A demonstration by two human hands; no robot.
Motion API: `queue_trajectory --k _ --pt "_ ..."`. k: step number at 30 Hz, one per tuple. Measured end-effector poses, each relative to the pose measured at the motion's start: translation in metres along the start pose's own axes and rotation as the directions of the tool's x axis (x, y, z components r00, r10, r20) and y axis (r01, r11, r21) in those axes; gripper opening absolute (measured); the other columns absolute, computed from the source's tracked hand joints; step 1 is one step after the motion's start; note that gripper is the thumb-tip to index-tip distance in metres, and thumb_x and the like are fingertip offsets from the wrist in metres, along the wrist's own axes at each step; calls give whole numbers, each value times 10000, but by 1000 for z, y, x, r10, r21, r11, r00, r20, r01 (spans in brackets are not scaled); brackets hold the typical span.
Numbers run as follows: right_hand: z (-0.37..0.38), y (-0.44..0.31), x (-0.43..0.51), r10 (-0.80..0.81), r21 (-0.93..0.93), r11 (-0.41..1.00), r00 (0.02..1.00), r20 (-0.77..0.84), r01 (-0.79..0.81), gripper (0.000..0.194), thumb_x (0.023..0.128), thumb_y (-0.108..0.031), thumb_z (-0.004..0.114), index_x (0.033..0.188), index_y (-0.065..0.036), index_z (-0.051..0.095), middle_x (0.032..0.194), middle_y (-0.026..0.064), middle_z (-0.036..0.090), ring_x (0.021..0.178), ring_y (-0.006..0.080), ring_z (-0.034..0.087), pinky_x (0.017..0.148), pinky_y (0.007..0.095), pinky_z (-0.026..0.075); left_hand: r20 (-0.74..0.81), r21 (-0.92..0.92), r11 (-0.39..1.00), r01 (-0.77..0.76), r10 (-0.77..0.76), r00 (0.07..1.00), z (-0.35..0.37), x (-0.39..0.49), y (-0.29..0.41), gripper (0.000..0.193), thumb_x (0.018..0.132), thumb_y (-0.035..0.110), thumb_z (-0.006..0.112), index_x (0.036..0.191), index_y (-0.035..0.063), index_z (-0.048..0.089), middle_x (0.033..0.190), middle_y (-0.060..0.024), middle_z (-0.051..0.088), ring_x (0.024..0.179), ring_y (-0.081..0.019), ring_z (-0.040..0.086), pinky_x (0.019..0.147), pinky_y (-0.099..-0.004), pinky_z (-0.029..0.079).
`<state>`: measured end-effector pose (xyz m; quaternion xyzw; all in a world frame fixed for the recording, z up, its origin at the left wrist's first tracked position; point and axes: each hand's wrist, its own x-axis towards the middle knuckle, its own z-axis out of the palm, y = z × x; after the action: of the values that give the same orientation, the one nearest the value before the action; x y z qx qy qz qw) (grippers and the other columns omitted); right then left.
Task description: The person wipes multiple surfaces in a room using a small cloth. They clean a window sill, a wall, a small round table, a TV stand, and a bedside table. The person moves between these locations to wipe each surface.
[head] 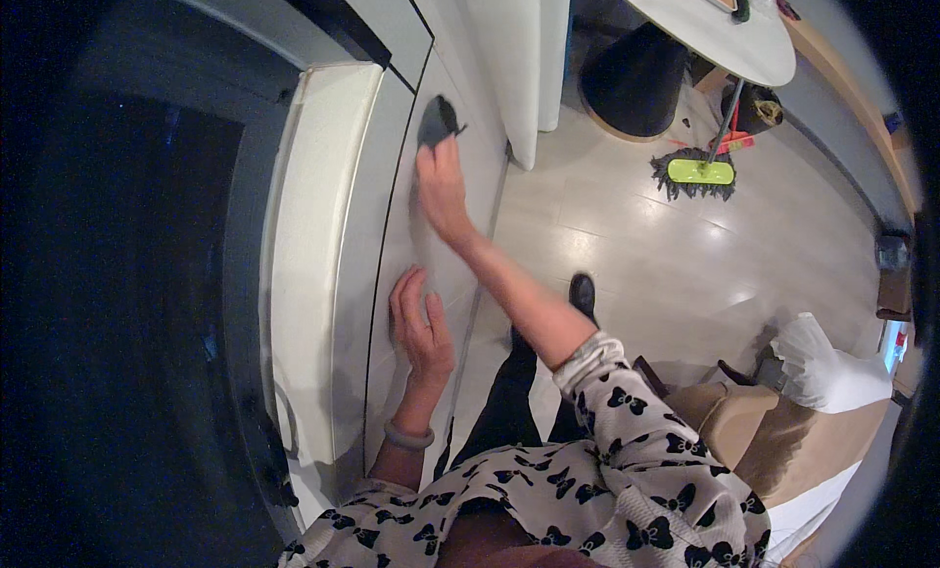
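My right hand (443,186) reaches forward and grips a dark cloth (435,121), which lies pressed on the pale wall panel (448,281). The cloth is bunched near my fingertips, and its underside is hidden. Lower down, my left hand (422,322) rests against the same panel, holding nothing, with the thumb apart from the fingers. A thin dark seam runs along the panel beside both hands.
To the left, a cream ledge (316,223) borders a dark window opening (147,274). A flat mop (701,173) stands on the tiled floor (624,223) near a round white table (764,50). A brown chair (734,414) is behind me at right.
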<state>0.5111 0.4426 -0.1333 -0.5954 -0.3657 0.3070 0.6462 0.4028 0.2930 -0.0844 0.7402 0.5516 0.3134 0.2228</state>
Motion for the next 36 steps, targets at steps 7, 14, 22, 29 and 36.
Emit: queue_trajectory --k 7,14,22,29,36 --pt "1 75 19 513 280 821 858 19 -497 370 918 -217 430 1200 22 425 1181 242 492 1094 384 461 956 407 360 -38 61 998 27 -25 999 35 21 -6 274 953 139 446 1163 -13 535 1167 -183 557 1113 -324 513 945 -404 414" --pt "-4 4 19 262 193 945 964 47 -266 472 923 -192 424 1324 50 371 1429 216 342 1318 362 314 1103 386 219 -67 -59 992 108 -111 992 50 47 18 301 947 109 443 1201 -41 494 1163 -204 536 1091 -341 509 936 -430 404" --pt "-15 26 108 79 -51 995 994 -73 -82 415 871 -157 508 1227 43 434 1272 224 466 1149 399 431 1001 443 330 -60 43 996 -74 76 995 70 109 49 280 935 92 463 1178 -32 522 1163 -175 549 1070 -324 527 919 -409 422" --pt "-83 45 75 628 342 699 768 126 -628 353 801 -88 580 1142 -54 496 953 133 605 839 235 581 725 354 483 62 -35 997 -62 65 996 101 110 82 267 931 83 466 1164 -26 538 1155 -177 554 1069 -332 532 918 -411 428" --pt "-222 -5 172 -293 -348 922 892 -344 168 421 743 21 556 1153 -73 537 1133 149 561 1025 347 501 897 417 401 154 -33 989 -147 151 977 134 124 127 238 925 87 480 1118 -30 555 1125 -186 562 1047 -339 544 903 -404 441"
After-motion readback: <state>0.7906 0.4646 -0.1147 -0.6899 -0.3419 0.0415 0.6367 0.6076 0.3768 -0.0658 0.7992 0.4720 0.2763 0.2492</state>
